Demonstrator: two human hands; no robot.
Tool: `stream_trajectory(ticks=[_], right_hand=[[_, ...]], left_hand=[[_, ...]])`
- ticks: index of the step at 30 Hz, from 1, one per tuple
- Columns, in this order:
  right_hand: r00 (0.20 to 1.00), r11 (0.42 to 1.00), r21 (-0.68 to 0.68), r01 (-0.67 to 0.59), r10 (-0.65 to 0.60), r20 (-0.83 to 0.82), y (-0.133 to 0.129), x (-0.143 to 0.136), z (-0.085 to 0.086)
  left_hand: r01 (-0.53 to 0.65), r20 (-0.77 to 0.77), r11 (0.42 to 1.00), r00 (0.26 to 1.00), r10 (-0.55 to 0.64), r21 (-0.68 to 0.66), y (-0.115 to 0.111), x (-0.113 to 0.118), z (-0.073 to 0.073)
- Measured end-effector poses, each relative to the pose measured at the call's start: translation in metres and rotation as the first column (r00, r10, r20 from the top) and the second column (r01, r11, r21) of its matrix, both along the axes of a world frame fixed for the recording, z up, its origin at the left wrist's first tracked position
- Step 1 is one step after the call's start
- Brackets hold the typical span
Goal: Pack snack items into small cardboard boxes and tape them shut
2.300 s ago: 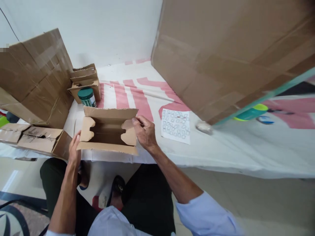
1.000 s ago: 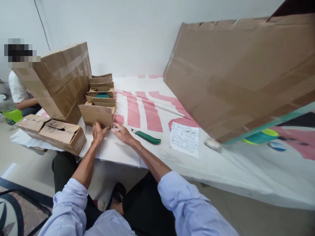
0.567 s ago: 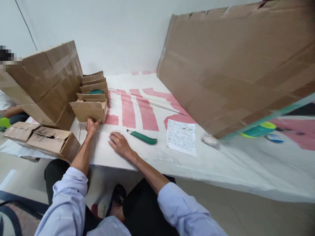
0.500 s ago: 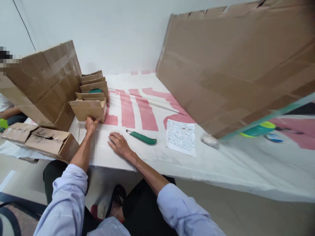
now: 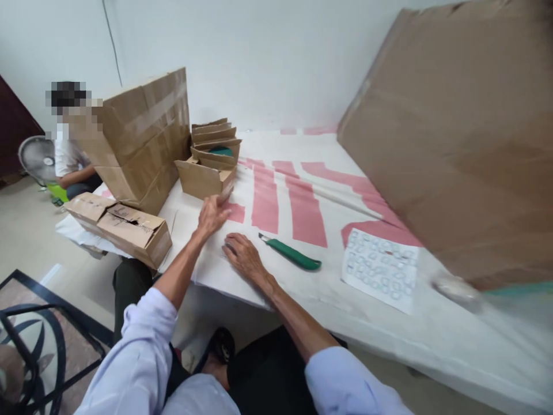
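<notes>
The left hand had fingers half-bent, their hold unclear, the box by their tips; the right hand lay loosely open, empty, the knife right of its fingers.

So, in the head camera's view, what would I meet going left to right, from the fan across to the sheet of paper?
Fan → long, narrow cardboard box → left hand → right hand → green utility knife → sheet of paper with drawn outlines.
</notes>
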State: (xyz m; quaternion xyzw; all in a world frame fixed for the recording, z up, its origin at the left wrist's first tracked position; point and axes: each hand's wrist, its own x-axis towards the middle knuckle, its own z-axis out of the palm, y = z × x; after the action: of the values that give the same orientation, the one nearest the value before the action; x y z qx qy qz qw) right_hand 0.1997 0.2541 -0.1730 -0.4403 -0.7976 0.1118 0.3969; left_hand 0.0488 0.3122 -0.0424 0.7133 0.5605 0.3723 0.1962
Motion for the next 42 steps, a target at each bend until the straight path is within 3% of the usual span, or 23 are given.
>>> stream_trajectory(ticks=[2,4,5,7,10,11,14,17,20,25,29,30,32,34,36,39,42], right_hand=[[1.0,1.0,0.001,-0.013,0.013,-0.009,-0.001,0.002,-0.001],[0.999,1.0,-0.011,-0.006,0.006,-0.04,-0.003,0.001,0.0],[0.998,1.0,-0.025,-0.003,0.001,-0.066,-0.004,-0.002,0.002],[0.99,0.997,-0.072,-0.019,0.009,-0.138,-0.006,-0.016,0.009],[0.956,0.973,-0.189,-0.133,0.076,-0.283,-0.011,-0.057,0.025],[0.938,0.953,-0.234,-0.191,0.107,-0.33,-0.014,-0.075,0.032],[0.878,0.877,-0.317,-0.363,0.208,-0.431,-0.024,-0.129,0.054],[0.839,0.853,-0.282,-0.44,0.277,-0.469,-0.034,-0.162,0.069],[0.844,0.889,-0.247,-0.386,0.232,-0.484,-0.042,-0.162,0.071],[0.866,0.918,-0.29,-0.271,0.101,-0.49,-0.046,-0.097,0.062],[0.859,0.885,-0.359,-0.296,0.083,-0.505,-0.048,-0.018,0.066],[0.857,0.873,-0.377,-0.31,0.085,-0.509,-0.05,-0.001,0.069],[0.851,0.844,-0.408,-0.347,0.101,-0.515,-0.055,0.025,0.077],[0.845,0.814,-0.433,-0.388,0.126,-0.52,-0.061,0.04,0.085],[0.839,0.788,-0.451,-0.419,0.147,-0.523,-0.068,0.047,0.092],[0.84,0.773,-0.461,-0.436,0.166,-0.516,-0.075,0.05,0.102],[0.859,0.783,-0.46,-0.42,0.179,-0.48,-0.082,0.05,0.11]], left_hand=[[0.052,-0.001,0.995,0.999,-0.052,0.089,-0.05,-0.005,0.001],[0.104,-0.032,0.929,0.995,-0.099,0.354,-0.101,-0.026,0.006],[0.05,-0.041,0.884,0.999,-0.035,0.464,-0.124,-0.044,0.011],[-0.165,-0.006,0.791,0.978,0.209,0.589,-0.156,-0.09,0.022],[-0.442,0.047,0.671,0.853,0.52,0.596,-0.169,-0.167,0.032],[-0.486,0.031,0.67,0.821,0.57,0.561,-0.166,-0.189,0.032],[-0.49,-0.068,0.763,0.822,0.565,0.421,-0.151,-0.227,0.022],[-0.467,-0.104,0.785,0.83,0.548,0.407,-0.145,-0.225,0.008],[-0.436,-0.131,0.797,0.839,0.528,0.419,-0.154,-0.196,0.0],[-0.291,-0.159,0.888,0.917,0.365,0.356,-0.179,-0.154,0.01],[-0.284,0.042,0.898,0.957,0.286,0.337,-0.174,-0.17,0.024],[-0.274,0.117,0.922,0.961,0.251,0.273,-0.169,-0.178,0.025],[-0.126,0.25,0.99,0.963,0.105,0.07,-0.153,-0.188,0.021],[0.12,0.367,0.988,0.927,-0.078,-0.094,-0.138,-0.189,0.013],[0.305,0.458,0.942,0.863,-0.211,-0.141,-0.127,-0.181,0.004],[0.389,0.535,0.914,0.8,-0.273,-0.114,-0.12,-0.169,-0.004],[0.397,0.532,0.91,0.8,-0.278,-0.121,-0.124,-0.166,-0.006]])
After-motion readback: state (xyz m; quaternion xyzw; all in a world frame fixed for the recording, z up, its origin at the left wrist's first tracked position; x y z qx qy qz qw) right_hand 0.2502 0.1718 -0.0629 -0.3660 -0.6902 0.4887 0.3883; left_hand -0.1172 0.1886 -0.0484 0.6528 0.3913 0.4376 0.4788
